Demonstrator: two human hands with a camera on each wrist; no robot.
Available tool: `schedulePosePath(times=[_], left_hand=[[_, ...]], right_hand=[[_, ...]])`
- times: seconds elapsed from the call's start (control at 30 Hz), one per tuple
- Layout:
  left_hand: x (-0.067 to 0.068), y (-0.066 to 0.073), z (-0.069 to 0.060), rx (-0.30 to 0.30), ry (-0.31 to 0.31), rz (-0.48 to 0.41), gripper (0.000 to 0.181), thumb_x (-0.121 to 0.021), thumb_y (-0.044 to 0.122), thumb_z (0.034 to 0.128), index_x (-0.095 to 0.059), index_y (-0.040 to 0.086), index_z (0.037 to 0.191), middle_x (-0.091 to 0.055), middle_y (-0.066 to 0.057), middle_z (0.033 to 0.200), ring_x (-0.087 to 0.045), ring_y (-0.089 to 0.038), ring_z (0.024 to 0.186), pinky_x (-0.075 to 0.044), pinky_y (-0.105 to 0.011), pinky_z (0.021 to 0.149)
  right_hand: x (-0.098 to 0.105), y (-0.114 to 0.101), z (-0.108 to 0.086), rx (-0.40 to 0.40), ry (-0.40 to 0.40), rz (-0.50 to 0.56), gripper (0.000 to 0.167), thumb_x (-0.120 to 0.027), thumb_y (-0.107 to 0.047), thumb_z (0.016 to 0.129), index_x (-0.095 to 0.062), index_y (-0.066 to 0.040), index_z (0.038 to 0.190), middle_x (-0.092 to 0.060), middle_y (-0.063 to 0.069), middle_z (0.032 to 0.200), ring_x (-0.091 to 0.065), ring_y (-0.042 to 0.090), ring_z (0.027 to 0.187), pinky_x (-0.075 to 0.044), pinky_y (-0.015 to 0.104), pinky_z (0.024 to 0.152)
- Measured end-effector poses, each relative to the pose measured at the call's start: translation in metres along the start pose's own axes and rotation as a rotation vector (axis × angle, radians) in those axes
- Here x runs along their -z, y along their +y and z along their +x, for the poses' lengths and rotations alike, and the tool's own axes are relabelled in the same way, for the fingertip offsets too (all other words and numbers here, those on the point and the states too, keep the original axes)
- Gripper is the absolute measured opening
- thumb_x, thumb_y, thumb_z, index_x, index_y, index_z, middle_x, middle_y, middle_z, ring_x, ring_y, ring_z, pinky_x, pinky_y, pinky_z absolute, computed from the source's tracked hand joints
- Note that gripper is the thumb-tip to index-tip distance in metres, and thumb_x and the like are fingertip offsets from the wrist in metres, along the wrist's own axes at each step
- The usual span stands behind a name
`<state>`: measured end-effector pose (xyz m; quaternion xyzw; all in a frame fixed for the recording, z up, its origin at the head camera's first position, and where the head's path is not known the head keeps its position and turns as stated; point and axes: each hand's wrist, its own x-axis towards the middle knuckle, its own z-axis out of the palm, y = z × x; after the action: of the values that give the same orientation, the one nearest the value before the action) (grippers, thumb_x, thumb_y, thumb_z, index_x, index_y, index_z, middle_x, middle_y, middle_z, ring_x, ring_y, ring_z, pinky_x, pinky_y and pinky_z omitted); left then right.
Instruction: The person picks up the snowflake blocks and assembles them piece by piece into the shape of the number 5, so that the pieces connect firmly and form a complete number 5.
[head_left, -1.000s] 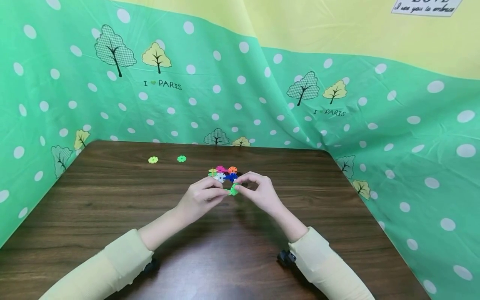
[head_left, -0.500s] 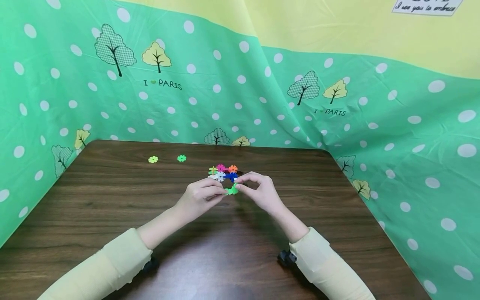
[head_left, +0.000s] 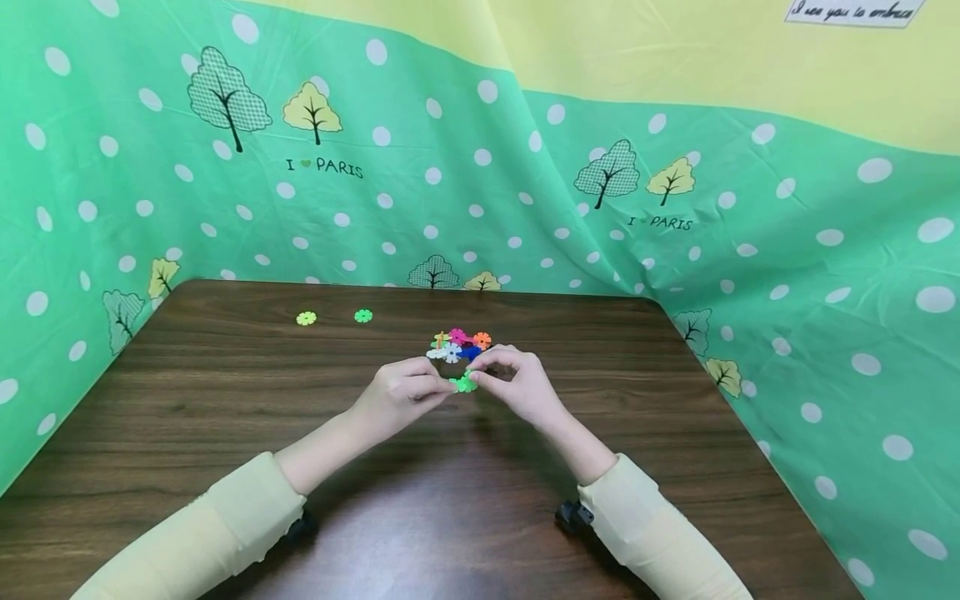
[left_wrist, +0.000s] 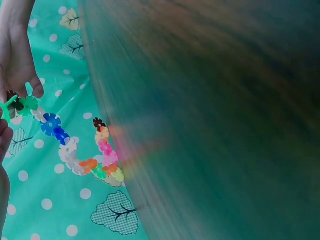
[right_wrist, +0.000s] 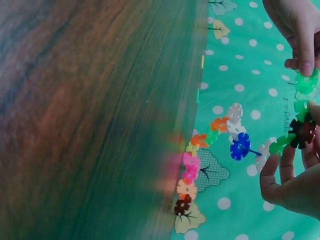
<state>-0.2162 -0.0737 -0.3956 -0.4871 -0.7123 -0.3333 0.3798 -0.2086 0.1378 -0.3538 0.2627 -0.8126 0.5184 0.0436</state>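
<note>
My left hand (head_left: 401, 392) pinches a green flower-shaped plastic building disc (right_wrist: 306, 84) at its edge. Opposite it, my right hand (head_left: 517, 385) holds the near end of a chain of such slotted discs, by its green and dark brown (right_wrist: 302, 133) pieces. Between the fingertips the green discs (head_left: 465, 383) meet; whether their slots are joined is hidden. From there the chain runs on through blue (left_wrist: 51, 125), white (head_left: 452, 353), orange (head_left: 482, 340) and pink (head_left: 457, 336) discs, in a bent, hanging curve. In both wrist views a dark brown disc (left_wrist: 99, 124) forms its far end.
On the far left of the brown wooden table (head_left: 225, 400) lie two loose discs, a yellow-green one (head_left: 306, 318) and a green one (head_left: 363, 316). A green dotted cloth (head_left: 450, 208) hangs behind the table and along its sides.
The far part of the chain has swung a little to the right. The green discs between the fingertips have tilted slightly, while both hands stay nearly in place.
</note>
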Motion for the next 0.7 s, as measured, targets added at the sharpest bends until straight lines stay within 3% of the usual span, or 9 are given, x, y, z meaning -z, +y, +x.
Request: schedulePosePath(times=[0.23,0.57,0.7], left_hand=[[0.0009,-0.0023,-0.0003,-0.039,-0.020,-0.009,0.005,-0.077,0.004,0.0768,-0.074,0.007,0.080,-0.062,0.002,0.072,-0.056,-0.007,0.063,-0.048,-0.010,0.059],[-0.0014,-0.0056,-0.0010,-0.058,-0.012,-0.024,0.017,-0.080,-0.002,0.0693,-0.074,0.009,0.081,-0.063,0.004,0.071,-0.057,-0.006,0.064,-0.048,-0.011,0.060],[-0.0010,-0.0053,-0.0005,-0.060,-0.013,-0.026,0.017,-0.080,-0.002,0.0693,-0.074,0.009,0.080,-0.063,0.003,0.071,-0.058,-0.007,0.064,-0.049,-0.011,0.060]], right_hand=[[-0.0012,0.0026,-0.0001,-0.047,-0.009,0.041,0.010,-0.070,-0.004,0.084,-0.071,0.003,0.090,-0.067,0.016,0.091,-0.051,0.037,0.090,-0.046,0.024,0.066],[-0.0009,0.0053,-0.0004,-0.054,-0.007,0.072,0.009,-0.070,-0.002,0.083,-0.071,0.004,0.090,-0.066,0.018,0.091,-0.052,0.039,0.094,-0.046,0.029,0.069],[-0.0020,0.0089,0.0004,-0.043,0.000,0.067,0.009,-0.070,-0.002,0.083,-0.071,0.003,0.090,-0.067,0.017,0.091,-0.054,0.030,0.091,-0.046,0.025,0.068]])
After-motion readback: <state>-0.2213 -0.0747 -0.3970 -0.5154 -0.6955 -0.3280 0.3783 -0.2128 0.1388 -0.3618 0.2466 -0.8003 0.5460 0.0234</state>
